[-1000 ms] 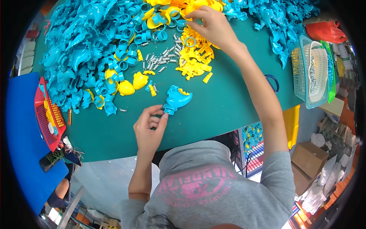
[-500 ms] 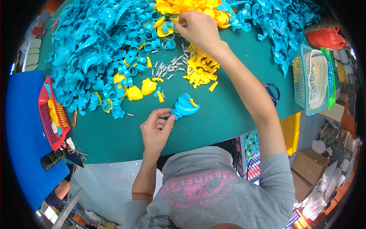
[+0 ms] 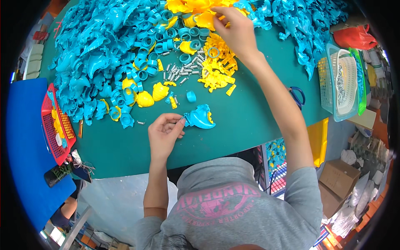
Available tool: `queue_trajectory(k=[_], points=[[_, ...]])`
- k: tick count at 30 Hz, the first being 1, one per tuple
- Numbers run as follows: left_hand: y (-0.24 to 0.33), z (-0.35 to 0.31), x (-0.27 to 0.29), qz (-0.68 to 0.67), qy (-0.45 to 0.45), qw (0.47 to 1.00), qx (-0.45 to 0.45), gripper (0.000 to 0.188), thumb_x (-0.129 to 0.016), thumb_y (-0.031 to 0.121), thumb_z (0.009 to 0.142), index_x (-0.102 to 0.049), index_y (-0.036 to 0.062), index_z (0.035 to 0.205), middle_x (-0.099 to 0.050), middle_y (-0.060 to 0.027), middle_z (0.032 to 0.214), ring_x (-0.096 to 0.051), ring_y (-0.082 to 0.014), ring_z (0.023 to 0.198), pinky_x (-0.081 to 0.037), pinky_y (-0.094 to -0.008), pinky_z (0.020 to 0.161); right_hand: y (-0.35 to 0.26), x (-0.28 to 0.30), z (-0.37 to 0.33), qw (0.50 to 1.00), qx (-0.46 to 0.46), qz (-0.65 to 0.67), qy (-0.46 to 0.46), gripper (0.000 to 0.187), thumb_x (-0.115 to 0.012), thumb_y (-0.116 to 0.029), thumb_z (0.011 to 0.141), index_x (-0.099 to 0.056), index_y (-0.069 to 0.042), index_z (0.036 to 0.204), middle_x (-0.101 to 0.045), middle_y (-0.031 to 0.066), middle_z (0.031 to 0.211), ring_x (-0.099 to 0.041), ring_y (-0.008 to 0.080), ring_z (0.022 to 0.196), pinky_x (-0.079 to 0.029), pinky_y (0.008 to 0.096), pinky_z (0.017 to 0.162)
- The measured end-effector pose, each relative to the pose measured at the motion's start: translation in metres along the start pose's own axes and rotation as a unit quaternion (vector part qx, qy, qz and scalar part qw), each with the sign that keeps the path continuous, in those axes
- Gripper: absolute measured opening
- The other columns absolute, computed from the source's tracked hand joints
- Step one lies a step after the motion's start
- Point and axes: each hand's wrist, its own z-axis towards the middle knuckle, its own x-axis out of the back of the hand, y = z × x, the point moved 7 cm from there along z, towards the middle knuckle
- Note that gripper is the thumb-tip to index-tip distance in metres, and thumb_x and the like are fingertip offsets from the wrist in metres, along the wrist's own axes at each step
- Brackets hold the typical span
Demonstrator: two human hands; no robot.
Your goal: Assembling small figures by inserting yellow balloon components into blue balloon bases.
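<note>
My left hand (image 3: 166, 132) is closed in a pinch on the narrow end of a blue curved plastic shell (image 3: 201, 117) with yellow along its right edge, held over the green table. At the far side, my right hand (image 3: 238, 34) has its thumb and fingers bent around the edge of a yellow plastic shell (image 3: 206, 21), by the yellow pile (image 3: 196, 6). The fingertip contact is partly hidden. One blue ring (image 3: 191, 96) lies just beyond the held shell. Small silver metal cylinders (image 3: 183, 74) lie scattered between my hands, beside yellow flat pieces (image 3: 216, 77).
A large heap of blue plastic parts (image 3: 96, 54) covers the far left, another blue heap (image 3: 306, 31) the far right. Blue-handled scissors (image 3: 297, 96) lie at the right. A red basket (image 3: 53, 129) stands left; a clear basket (image 3: 329, 89) stands at the right edge.
My right hand has moved right and slightly farther away. A blue ring now lies beyond the held shell, and rings near the cylinders have shifted. My left hand has moved slightly left, turning the blue shell.
</note>
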Motion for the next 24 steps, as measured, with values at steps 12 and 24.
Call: queue_trajectory(k=[12,24], points=[[0.005,0.014,-0.002,0.023,-0.038,0.998,0.042,0.014,-0.065,0.006,0.077,-0.061,-0.0018,0.089,-0.060,-0.0036,0.070,-0.056,-0.0064,0.056,-0.045,-0.0183,0.049,-0.087,0.009,-0.118,0.965,-0.093,0.124,-0.212,0.015,-0.064,0.002,0.072,-0.060,-0.004,0.086,-0.058,0.0060,0.077,-0.055,0.0171,0.065,-0.042,0.0276,0.060],[0.002,0.019,0.000,0.009,-0.049,0.998,0.040,0.014,-0.066,0.006,0.076,-0.062,-0.0014,0.087,-0.061,-0.0039,0.070,-0.056,-0.0062,0.056,-0.045,-0.0175,0.049,-0.104,0.007,-0.115,0.977,0.079,-0.025,-0.198,0.022,-0.070,-0.004,0.056,-0.058,-0.012,0.072,-0.054,-0.0020,0.067,-0.052,0.0152,0.070,-0.034,0.0295,0.067]])
